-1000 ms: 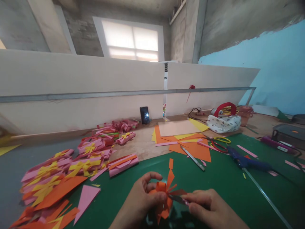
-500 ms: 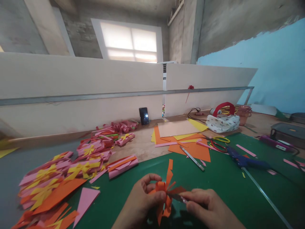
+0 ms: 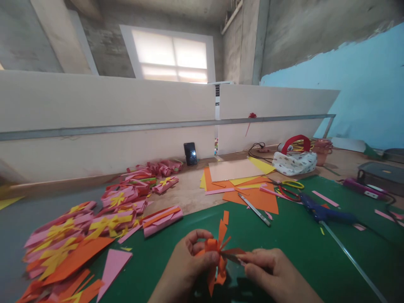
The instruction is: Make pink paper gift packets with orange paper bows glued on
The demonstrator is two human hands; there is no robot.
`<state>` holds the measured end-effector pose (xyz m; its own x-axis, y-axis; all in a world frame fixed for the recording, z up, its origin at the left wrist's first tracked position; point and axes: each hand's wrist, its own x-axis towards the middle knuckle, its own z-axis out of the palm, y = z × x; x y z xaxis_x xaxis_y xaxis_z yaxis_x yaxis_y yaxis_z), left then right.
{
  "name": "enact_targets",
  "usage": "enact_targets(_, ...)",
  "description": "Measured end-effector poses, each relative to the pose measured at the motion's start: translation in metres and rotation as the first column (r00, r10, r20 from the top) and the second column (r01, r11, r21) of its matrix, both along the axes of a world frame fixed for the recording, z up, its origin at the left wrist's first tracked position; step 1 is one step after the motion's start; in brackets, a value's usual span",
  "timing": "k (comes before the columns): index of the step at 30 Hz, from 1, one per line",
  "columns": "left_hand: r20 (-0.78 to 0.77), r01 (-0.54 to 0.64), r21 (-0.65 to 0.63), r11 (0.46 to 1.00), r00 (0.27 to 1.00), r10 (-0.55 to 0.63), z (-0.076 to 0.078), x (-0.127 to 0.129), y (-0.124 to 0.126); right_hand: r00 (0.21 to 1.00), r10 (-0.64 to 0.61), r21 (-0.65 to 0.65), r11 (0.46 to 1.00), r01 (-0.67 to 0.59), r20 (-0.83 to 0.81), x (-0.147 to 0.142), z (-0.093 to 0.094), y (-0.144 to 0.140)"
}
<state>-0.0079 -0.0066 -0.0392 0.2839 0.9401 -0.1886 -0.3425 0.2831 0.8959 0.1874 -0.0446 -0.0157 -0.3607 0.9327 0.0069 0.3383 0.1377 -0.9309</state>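
Near the bottom middle, an orange paper bow point(image 3: 212, 244) with several loops and loose strip ends is pinched between the thumb and fingers of my left hand point(image 3: 194, 256). To the right of it, my right hand point(image 3: 271, 267) is closed around a slim pointed metal tool point(image 3: 232, 257), which looks like a small blade. The tool's tip reaches the middle of the bow, beside an orange strip end. Most of its handle is hidden in my fingers. Both hands are above a green mat point(image 3: 176, 229).
Pink rolled-paper pieces with yellow bows point(image 3: 110, 223) are heaped at left. Behind the hands lie orange sheets point(image 3: 252, 200) and a silver pen-like cutter point(image 3: 254, 209). Scissors point(image 3: 292, 189) and a blue glue gun point(image 3: 325, 212) rest at right. A phone point(image 3: 190, 153) leans against the partition.
My right hand and the tool have shifted slightly left, toward the middle of the bow. The bow's upper strip tilts a little differently. My left hand keeps its grip.
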Motion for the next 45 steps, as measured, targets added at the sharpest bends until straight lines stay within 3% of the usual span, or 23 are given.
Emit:
enact_targets(17,-0.047,-0.016,0.023,1.000,0.999,0.017,0.001,0.001,0.001,0.987,-0.068,0.025,0.998,0.065,0.143,-0.001,-0.002,-0.001)
enact_targets(24,0.033,-0.021,-0.010,1.000,0.999,0.021,0.000,0.002,-0.001,0.989,-0.104,0.033,0.994,0.101,0.109,-0.002,-0.008,-0.001)
enact_targets(32,0.020,-0.048,-0.016,0.999,0.999,0.048,-0.002,0.002,-0.003,0.985,-0.163,0.057,0.985,0.160,0.050,-0.006,-0.013,-0.002)
enact_targets(45,0.002,-0.090,-0.012,0.996,0.996,0.090,-0.005,0.003,0.000,0.993,-0.120,-0.085,0.989,0.120,0.002,-0.011,-0.012,-0.004)
